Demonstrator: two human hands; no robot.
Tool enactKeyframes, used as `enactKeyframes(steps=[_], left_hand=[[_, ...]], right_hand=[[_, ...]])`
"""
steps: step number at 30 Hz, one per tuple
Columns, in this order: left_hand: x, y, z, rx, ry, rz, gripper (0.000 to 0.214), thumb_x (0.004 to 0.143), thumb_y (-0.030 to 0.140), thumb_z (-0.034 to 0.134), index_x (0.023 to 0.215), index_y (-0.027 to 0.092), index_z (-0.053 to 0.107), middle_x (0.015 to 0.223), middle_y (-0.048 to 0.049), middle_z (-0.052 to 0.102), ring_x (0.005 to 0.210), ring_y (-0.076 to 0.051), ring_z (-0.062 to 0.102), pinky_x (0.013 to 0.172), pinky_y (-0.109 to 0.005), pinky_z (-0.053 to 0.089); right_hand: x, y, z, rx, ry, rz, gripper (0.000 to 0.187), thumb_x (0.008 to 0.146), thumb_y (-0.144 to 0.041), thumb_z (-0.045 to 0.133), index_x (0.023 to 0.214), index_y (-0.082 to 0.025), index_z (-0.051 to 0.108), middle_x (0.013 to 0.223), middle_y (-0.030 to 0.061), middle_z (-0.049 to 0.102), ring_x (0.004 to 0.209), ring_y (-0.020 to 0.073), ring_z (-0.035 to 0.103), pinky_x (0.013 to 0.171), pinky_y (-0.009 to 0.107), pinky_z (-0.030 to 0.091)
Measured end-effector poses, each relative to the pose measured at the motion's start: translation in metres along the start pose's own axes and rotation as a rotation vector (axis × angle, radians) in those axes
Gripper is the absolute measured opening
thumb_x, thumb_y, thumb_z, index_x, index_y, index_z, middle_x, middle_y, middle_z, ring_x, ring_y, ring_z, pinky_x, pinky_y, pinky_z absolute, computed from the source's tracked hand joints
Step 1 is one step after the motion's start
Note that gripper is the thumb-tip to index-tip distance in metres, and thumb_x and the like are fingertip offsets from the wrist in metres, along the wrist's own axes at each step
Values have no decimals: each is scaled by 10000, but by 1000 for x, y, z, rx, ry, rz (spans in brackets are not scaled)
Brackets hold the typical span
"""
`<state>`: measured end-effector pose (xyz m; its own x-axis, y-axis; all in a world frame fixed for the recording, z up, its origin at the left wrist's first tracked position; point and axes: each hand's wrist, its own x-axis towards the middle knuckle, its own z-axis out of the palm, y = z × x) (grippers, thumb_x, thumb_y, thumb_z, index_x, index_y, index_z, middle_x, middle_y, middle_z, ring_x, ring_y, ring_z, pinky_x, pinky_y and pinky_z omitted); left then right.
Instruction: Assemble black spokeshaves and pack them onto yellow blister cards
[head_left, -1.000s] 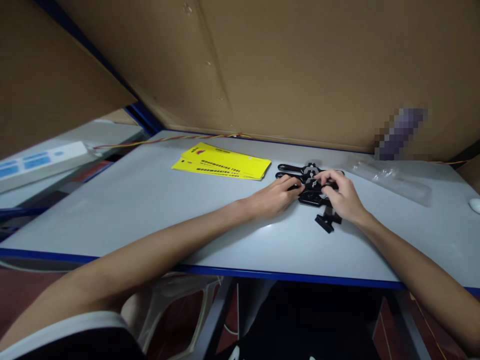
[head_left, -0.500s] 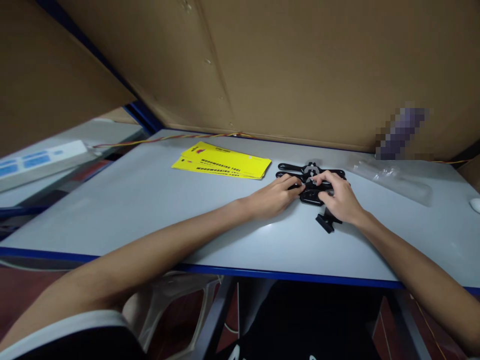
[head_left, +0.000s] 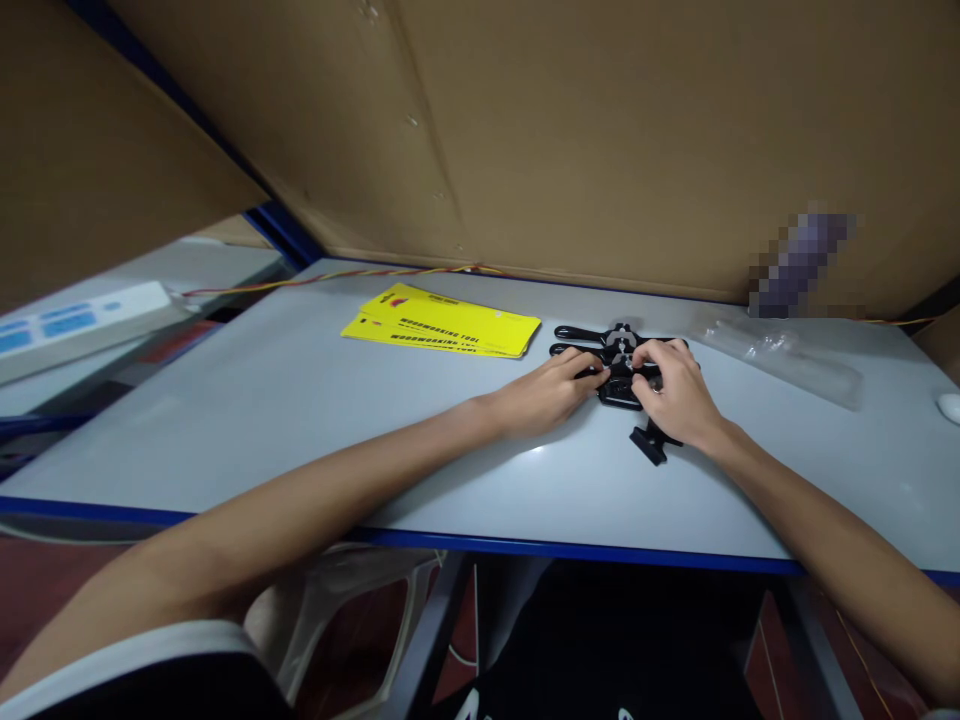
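Note:
Several black spokeshaves (head_left: 585,333) with long side handles and grey metal middles lie in a row at the right of the table. My left hand (head_left: 555,392) is closed around the left handle of the nearest one. With thumb and forefinger bent, my right hand (head_left: 679,395) grips the middle and right side of that same spokeshave (head_left: 619,392), hiding its right handle. What small part the right fingertips touch is too small to make out. Below the right palm lies a black T-shaped piece (head_left: 651,442), partly covered by the hand.
Yellow printed cards (head_left: 446,322) lie stacked left of the tools. A clear plastic bag (head_left: 780,362) is at the right, near a pixelated purple object (head_left: 802,265). Cardboard panels (head_left: 562,140) stand behind the table. A white power strip (head_left: 82,325) sits far left.
My right thumb and forefinger have shifted slightly on the middle of the nearest spokeshave. My left hand keeps its place on the handle.

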<state>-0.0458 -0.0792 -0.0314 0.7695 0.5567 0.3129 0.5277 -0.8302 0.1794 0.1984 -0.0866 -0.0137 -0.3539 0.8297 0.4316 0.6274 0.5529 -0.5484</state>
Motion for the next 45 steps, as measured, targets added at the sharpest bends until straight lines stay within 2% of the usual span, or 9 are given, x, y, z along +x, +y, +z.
enactKeyframes(steps=[9, 14, 19, 24, 29, 34, 38, 40, 45], left_hand=[[0, -1, 1, 6, 9, 3, 468, 1117, 229, 349, 1437, 89, 661, 1325, -207, 660, 1209, -309, 591, 1049, -483, 553], [1, -2, 1, -10, 7, -9, 473, 1113, 225, 352, 1447, 97, 661, 1314, -202, 663, 1204, -309, 594, 1044, -488, 557], [1, -1, 0, -4, -4, -5, 485, 1115, 221, 332, 1439, 91, 668, 1304, -203, 670, 1200, -310, 592, 1036, -480, 561], [2, 0, -1, 24, -12, -1, 504, 1122, 237, 305, 1449, 89, 660, 1306, -199, 667, 1188, -309, 581, 1039, -479, 556], [1, 0, 1, 45, -15, -27, 495, 1112, 225, 323, 1450, 93, 659, 1305, -200, 665, 1179, -311, 573, 1038, -479, 552], [0, 0, 3, 25, -5, -48, 485, 1116, 241, 340, 1459, 102, 653, 1293, -199, 666, 1170, -308, 582, 1036, -482, 552], [0, 1, 2, 3, 22, -32, 486, 1124, 255, 334, 1420, 87, 680, 1252, -207, 672, 1150, -309, 590, 1027, -488, 554], [0, 1, 1, 2, 30, -26, 482, 1123, 258, 337, 1403, 90, 692, 1232, -204, 672, 1131, -305, 592, 1022, -488, 555], [-1, 2, 1, -1, 39, -23, 464, 1113, 244, 353, 1400, 118, 694, 1230, -191, 668, 1126, -296, 587, 1012, -478, 560]], right_hand=[[-2, -2, 4, -89, -60, -82, 157, 914, -232, 590, 1003, -256, 717, 1188, 107, 760, 1212, 366, 598, 1039, 611, 448], [1, 4, 9, -109, 47, 31, 307, 948, -207, 535, 1167, -240, 746, 1094, 103, 654, 964, 269, 648, 939, 491, 545], [3, 8, 9, -125, 10, -2, 338, 905, -93, 458, 941, -234, 763, 991, 86, 539, 896, 236, 602, 855, 428, 540], [1, -2, 7, -161, 66, 96, 157, 948, -274, 617, 1057, -217, 714, 1029, 90, 620, 919, 263, 627, 885, 451, 534], [4, -3, 9, -162, -51, 73, 150, 988, -218, 570, 958, -216, 717, 1027, 97, 694, 998, 281, 668, 928, 448, 520], [10, -3, 3, -236, -73, 81, 305, 982, -164, 555, 1233, -180, 729, 1095, 127, 713, 1044, 298, 661, 975, 471, 505], [18, -17, -7, -358, -266, -111, 327, 984, -67, 476, 1041, -184, 776, 1228, 153, 683, 1141, 305, 630, 988, 461, 471], [22, -27, -11, -432, -273, -138, 296, 993, -89, 499, 1095, -181, 762, 1304, 165, 661, 1167, 315, 623, 975, 457, 466], [28, -36, -16, -556, -447, -28, 276, 1079, -194, 455, 1194, -109, 692, 1072, 160, 718, 942, 283, 684, 843, 411, 489]])
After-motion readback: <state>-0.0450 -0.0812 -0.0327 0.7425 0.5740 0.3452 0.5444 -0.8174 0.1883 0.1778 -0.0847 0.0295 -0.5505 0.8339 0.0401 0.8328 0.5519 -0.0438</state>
